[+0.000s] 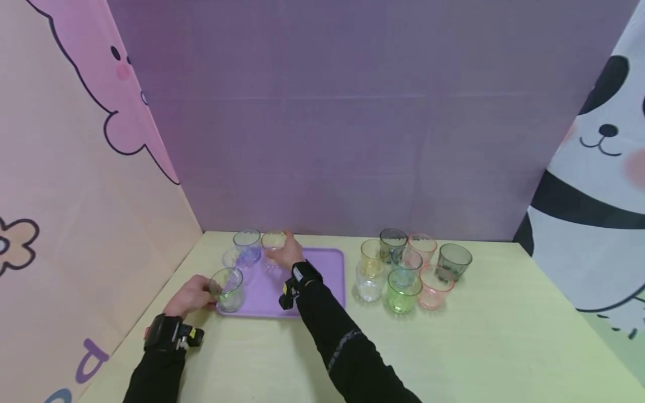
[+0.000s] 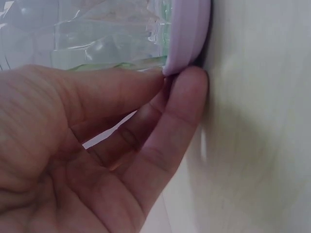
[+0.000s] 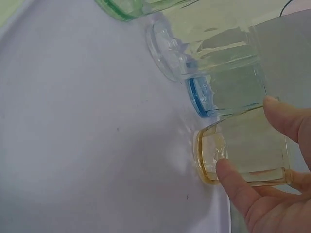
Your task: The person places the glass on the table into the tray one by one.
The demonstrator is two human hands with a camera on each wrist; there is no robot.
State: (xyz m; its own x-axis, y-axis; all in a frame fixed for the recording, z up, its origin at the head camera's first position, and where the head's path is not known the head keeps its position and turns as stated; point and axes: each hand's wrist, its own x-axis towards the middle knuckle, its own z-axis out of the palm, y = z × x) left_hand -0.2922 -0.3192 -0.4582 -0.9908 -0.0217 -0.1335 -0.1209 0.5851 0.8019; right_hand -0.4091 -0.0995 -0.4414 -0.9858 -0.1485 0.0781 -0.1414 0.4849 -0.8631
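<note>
A purple tray [image 1: 322, 280] lies on the table, with tumblers along its left side and far left corner. My left hand [image 1: 190, 296] pinches the tray's near left rim, thumb above and a finger at the underside, as the left wrist view shows. Right beside that thumb stands a green-tinted glass [image 1: 229, 295]. My right hand [image 1: 287, 253] holds a yellow-tinted glass [image 3: 248, 150] between thumb and fingers at the tray's far side. Its amber base is at the tray surface; whether it touches I cannot tell. Next to it are a blue glass [image 3: 233, 92] and a clear glass [image 3: 170, 46].
Right of the tray, several tumblers stand close together on the table [image 1: 504, 336], among them a green glass [image 1: 403, 294], a pink glass [image 1: 435, 291], a clear glass [image 1: 369, 288] and a grey glass [image 1: 455, 262]. A purple backdrop [image 1: 322, 140] rises behind the table.
</note>
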